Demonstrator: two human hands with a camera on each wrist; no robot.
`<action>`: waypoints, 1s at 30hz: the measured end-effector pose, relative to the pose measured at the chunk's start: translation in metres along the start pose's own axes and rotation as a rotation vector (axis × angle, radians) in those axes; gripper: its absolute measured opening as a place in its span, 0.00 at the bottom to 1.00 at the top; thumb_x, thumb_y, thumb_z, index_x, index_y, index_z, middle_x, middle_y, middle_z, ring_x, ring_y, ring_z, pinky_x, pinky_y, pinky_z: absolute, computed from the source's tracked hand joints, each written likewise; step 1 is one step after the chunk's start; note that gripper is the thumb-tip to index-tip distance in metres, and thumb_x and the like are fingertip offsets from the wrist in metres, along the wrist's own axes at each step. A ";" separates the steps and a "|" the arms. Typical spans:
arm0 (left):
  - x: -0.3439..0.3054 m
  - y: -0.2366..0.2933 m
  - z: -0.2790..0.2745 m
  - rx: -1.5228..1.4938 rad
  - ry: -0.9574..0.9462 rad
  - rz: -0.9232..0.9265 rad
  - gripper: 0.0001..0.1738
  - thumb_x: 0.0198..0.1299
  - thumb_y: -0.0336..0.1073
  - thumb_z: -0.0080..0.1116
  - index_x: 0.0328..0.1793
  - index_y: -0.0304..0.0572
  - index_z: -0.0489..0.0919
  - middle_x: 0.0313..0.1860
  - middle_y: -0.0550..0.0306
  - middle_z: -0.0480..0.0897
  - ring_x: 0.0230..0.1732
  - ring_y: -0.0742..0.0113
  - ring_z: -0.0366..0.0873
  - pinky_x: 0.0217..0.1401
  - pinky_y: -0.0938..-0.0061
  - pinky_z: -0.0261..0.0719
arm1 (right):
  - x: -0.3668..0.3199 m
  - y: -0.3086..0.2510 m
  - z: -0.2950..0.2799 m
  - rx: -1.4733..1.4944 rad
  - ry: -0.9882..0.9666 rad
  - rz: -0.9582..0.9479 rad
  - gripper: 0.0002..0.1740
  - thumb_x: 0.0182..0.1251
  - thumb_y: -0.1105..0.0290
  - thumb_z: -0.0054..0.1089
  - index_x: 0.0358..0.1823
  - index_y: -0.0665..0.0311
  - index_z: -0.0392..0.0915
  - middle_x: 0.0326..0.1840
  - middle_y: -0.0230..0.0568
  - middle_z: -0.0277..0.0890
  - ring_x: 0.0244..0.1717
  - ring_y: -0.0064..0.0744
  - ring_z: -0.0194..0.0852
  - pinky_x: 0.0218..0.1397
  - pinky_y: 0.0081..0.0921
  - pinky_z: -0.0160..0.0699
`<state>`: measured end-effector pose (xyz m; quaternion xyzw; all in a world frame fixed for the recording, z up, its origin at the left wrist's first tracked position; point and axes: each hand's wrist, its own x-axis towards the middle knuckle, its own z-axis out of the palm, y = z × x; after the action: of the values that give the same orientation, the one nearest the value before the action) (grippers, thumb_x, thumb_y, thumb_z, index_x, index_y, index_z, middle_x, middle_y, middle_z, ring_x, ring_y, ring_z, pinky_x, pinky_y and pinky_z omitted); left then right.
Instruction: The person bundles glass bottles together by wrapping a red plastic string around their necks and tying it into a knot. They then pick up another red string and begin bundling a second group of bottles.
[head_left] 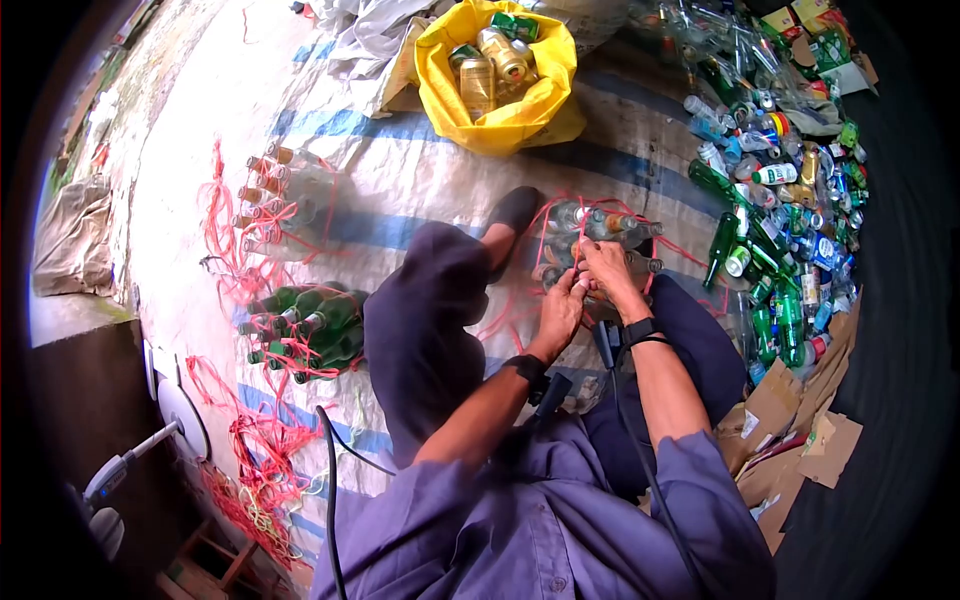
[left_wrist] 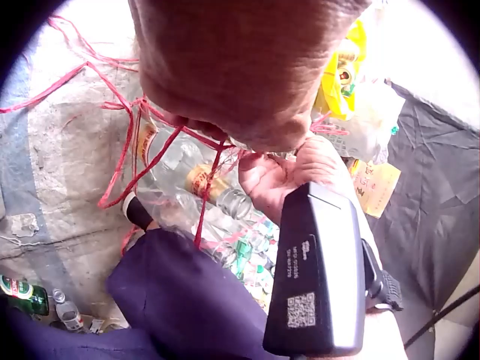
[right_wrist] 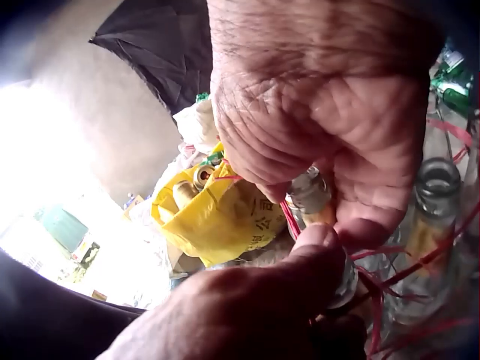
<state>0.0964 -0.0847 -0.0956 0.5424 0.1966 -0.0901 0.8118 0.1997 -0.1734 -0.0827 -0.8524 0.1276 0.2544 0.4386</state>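
A bundle of clear glass bottles (head_left: pixel 575 217), wound with pink string (head_left: pixel 583 222), stands between the person's legs. Both hands meet over it. The right hand (head_left: pixel 612 272) has its fingers curled close around a bottle neck (right_wrist: pixel 309 196) and pinches the string there. From the other side, the left hand (head_left: pixel 562 315) pinches the string, its thumb against that neck in the right wrist view. Strands cross over the bottles in the left wrist view, where a gold label (left_wrist: pixel 204 182) shows through. The fingertips are partly hidden behind the hands.
Tied bundles of clear bottles (head_left: pixel 300 205) and green bottles (head_left: pixel 335 325) stand on the left. Loose pink string (head_left: pixel 270 450) lies near them. A yellow bag (head_left: pixel 450 120) of cans stands ahead. Bottles and cans (head_left: pixel 790 240) are heaped right, above flattened cardboard (head_left: pixel 830 450).
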 end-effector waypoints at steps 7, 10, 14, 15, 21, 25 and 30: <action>-0.002 0.012 -0.001 0.214 0.073 -0.022 0.22 0.71 0.41 0.51 0.63 0.34 0.75 0.48 0.49 0.84 0.52 0.62 0.80 0.54 0.70 0.74 | 0.018 0.014 0.010 -0.002 0.011 0.024 0.19 0.62 0.58 0.53 0.26 0.67 0.81 0.20 0.50 0.78 0.24 0.40 0.81 0.33 0.35 0.78; -0.002 0.015 -0.001 0.222 0.052 -0.055 0.23 0.70 0.42 0.51 0.64 0.31 0.74 0.50 0.47 0.84 0.53 0.62 0.80 0.56 0.70 0.74 | 0.030 0.033 0.014 -0.323 0.017 -0.360 0.13 0.62 0.64 0.50 0.28 0.63 0.80 0.23 0.50 0.80 0.25 0.44 0.82 0.32 0.38 0.78; 0.004 0.004 -0.003 0.282 0.078 -0.047 0.24 0.70 0.42 0.51 0.63 0.29 0.74 0.51 0.45 0.84 0.54 0.61 0.80 0.56 0.69 0.73 | 0.051 0.059 0.024 -0.423 0.067 -0.615 0.12 0.64 0.66 0.48 0.29 0.61 0.79 0.25 0.50 0.80 0.27 0.47 0.82 0.32 0.40 0.78; 0.007 -0.002 -0.003 0.315 0.086 -0.019 0.24 0.70 0.43 0.52 0.63 0.29 0.74 0.51 0.45 0.84 0.54 0.61 0.80 0.56 0.69 0.73 | 0.052 0.058 0.025 -0.474 0.074 -0.658 0.12 0.64 0.65 0.48 0.28 0.61 0.79 0.25 0.50 0.80 0.27 0.47 0.82 0.32 0.40 0.77; 0.012 -0.017 -0.005 0.387 0.101 0.003 0.24 0.70 0.43 0.51 0.62 0.28 0.74 0.49 0.41 0.84 0.54 0.57 0.82 0.55 0.68 0.74 | 0.050 0.059 0.022 -0.360 0.037 -0.658 0.08 0.63 0.64 0.51 0.33 0.57 0.77 0.25 0.47 0.80 0.28 0.47 0.81 0.36 0.41 0.76; 0.011 -0.004 -0.005 0.382 0.063 0.042 0.25 0.69 0.44 0.51 0.62 0.29 0.74 0.50 0.40 0.84 0.54 0.54 0.81 0.55 0.68 0.74 | 0.052 0.060 0.023 -0.638 0.173 -0.958 0.06 0.62 0.64 0.53 0.36 0.54 0.76 0.27 0.45 0.80 0.32 0.46 0.82 0.40 0.40 0.75; 0.009 -0.002 -0.002 0.367 0.106 -0.015 0.25 0.69 0.44 0.52 0.63 0.30 0.74 0.53 0.39 0.83 0.56 0.51 0.81 0.56 0.66 0.74 | 0.050 0.045 0.012 -0.485 -0.069 -0.631 0.15 0.56 0.64 0.65 0.36 0.67 0.74 0.21 0.37 0.72 0.20 0.33 0.71 0.25 0.27 0.67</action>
<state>0.1039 -0.0828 -0.1018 0.6839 0.2231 -0.1019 0.6871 0.2177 -0.1893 -0.1467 -0.9195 -0.2191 0.1583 0.2854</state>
